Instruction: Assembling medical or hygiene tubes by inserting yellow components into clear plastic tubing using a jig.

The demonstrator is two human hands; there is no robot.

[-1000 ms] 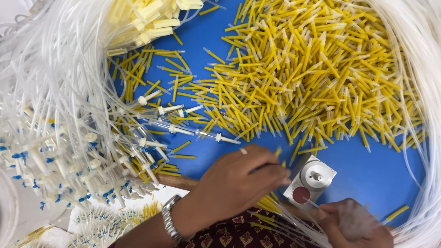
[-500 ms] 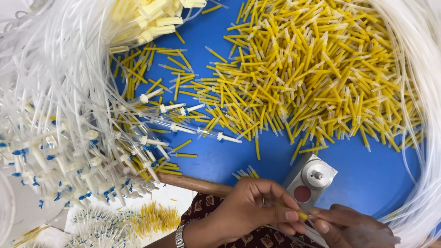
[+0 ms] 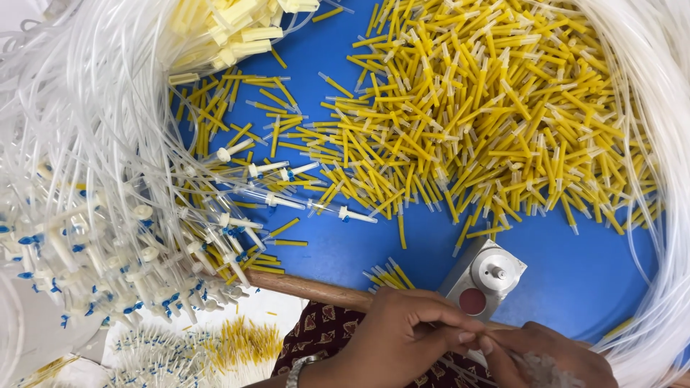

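Both hands are pinched together at the near edge: left hand (image 3: 406, 334) fingertips are met by the right hand (image 3: 550, 359) over something tiny, can't be made out. Yellow tubes (image 3: 392, 276) lie just far of the left hand, long axes pointing away.

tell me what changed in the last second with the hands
The left hand drew back from the blue table toward the body and met the right hand at the bottom edge, fingertips together below the small grey device. What they pinch is too small to tell. The yellow pile and clear tubing stayed put.
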